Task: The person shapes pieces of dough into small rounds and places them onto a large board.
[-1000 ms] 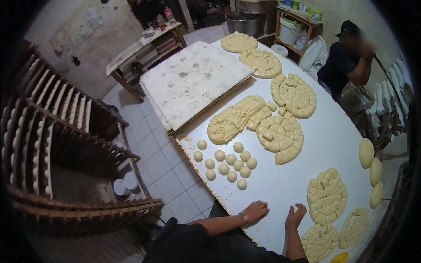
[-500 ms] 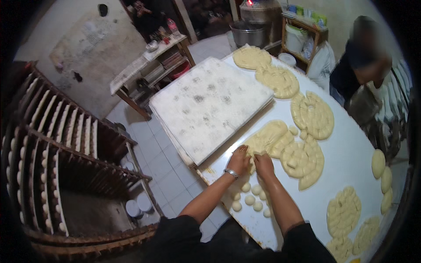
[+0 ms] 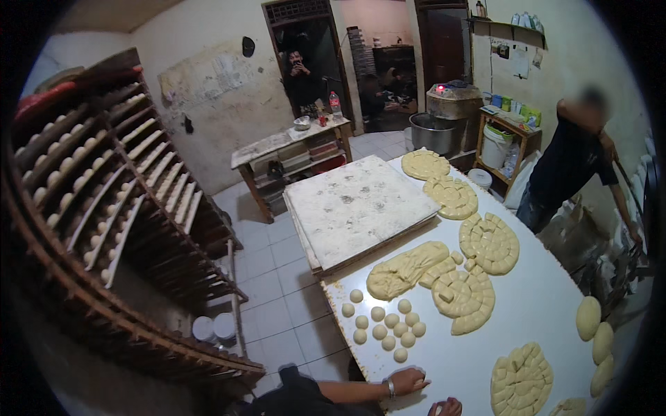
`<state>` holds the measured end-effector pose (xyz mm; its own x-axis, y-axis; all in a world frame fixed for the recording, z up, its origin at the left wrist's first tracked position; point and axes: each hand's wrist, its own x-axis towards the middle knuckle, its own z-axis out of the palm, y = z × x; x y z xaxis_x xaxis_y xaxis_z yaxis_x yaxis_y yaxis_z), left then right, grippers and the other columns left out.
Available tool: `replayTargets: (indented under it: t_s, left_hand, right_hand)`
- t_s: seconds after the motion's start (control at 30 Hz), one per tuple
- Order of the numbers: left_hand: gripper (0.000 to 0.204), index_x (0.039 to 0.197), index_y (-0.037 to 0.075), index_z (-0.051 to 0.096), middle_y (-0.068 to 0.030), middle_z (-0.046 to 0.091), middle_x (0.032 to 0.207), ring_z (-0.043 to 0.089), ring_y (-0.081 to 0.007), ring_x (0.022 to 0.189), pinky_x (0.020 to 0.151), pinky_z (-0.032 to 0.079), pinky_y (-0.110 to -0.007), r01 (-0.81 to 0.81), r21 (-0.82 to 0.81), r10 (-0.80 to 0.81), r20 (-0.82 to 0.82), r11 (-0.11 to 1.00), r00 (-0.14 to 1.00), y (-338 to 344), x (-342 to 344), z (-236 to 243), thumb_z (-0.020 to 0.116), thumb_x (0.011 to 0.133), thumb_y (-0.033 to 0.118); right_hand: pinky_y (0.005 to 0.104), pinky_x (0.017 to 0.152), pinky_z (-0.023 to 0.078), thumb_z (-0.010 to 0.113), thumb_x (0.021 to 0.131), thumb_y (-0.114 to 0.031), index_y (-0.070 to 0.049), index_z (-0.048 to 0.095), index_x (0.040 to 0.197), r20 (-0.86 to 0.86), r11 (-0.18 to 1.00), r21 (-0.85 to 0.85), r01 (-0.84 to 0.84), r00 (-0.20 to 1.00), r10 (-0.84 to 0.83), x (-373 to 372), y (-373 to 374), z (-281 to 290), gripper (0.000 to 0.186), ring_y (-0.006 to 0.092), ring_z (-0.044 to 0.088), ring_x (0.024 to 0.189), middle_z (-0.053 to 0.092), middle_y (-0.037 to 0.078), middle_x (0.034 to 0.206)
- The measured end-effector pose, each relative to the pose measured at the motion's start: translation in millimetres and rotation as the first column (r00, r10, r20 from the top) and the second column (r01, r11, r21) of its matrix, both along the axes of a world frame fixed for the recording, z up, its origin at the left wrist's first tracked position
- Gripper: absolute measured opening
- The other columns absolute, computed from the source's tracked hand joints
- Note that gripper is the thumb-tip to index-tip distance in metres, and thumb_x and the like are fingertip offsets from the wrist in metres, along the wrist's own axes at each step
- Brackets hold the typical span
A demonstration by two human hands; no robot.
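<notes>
My left hand (image 3: 409, 381), a bracelet at its wrist, hovers over or rests on the near edge of the white table (image 3: 444, 360). Its fingers are curled, and its palm is hidden. Beside it my right hand (image 3: 446, 408) shows only in part at the lower edge, fingers bent inward. Whether either holds anything cannot be seen. Just beyond them lie several small round dough balls (image 3: 392, 320). Farther off is a long, rough lump of dough (image 3: 406, 270), touching a round slab of dough scored into pieces (image 3: 463, 298). Another scored slab (image 3: 522, 381) lies to the right.
Stacked floury boards (image 3: 361, 204) cover the table's far left part. More scored slabs (image 3: 489, 243) line its far side, with oval loaves of dough (image 3: 588, 317) on the right edge. A rack of dough trays (image 3: 104, 180) stands left. A person (image 3: 569, 163) stands at the right.
Both hands have left the lump of dough and come back to the table's near edge. The dough balls are uncovered. My view has tilted up, showing more of the room.
</notes>
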<state>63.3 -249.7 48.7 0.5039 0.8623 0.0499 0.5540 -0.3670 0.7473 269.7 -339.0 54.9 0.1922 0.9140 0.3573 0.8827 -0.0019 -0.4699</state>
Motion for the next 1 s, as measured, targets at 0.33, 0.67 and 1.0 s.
replayTargets:
  t_s: [0.33,0.67,1.0]
  left_hand:
    - [0.038,0.112,0.006,0.067,-0.0183,0.065,0.123,0.059,-0.041,0.12,0.099,0.046,-0.056,-0.318,0.014,0.31,-0.266,0.948,0.913,-50.5,86.4,-8.3,0.075,0.093,0.038]
    - [0.028,0.103,0.01,0.068,-0.0115,0.065,0.11,0.058,-0.0369,0.116,0.1,0.045,-0.052,-0.292,0.044,0.295,-0.098,0.955,0.95,-60.5,69.8,-24.1,0.083,0.088,0.029]
    - [0.02,0.082,0.01,0.071,-0.011,0.071,0.096,0.069,-0.0353,0.099,0.091,0.052,-0.052,-0.232,0.011,0.231,-0.136,0.973,0.963,-52.1,44.3,-36.9,0.081,0.087,0.027]
  right_hand:
    - [0.0585,0.104,0.039,0.076,0.087,-0.021,-0.005,0.065,0.101,-0.138,0.999,-0.031,-0.043,0.99,0.038,60.3,26.9,-66.2,0.024,0.0416,0.053,0.115,0.062,0.019,0.111]
    - [0.0517,0.105,0.041,0.077,0.094,-0.022,-0.01,0.069,0.104,-0.129,0.984,-0.094,-0.154,0.982,0.141,69.6,40.0,-43.8,0.018,0.0353,0.055,0.121,0.065,0.01,0.117]
    - [0.0496,0.106,0.043,0.074,0.093,-0.009,-0.003,0.065,0.113,-0.18,0.995,-0.054,-0.078,0.981,0.067,62.0,44.9,-29.1,0.023,0.0381,0.056,0.12,0.064,0.016,0.121]
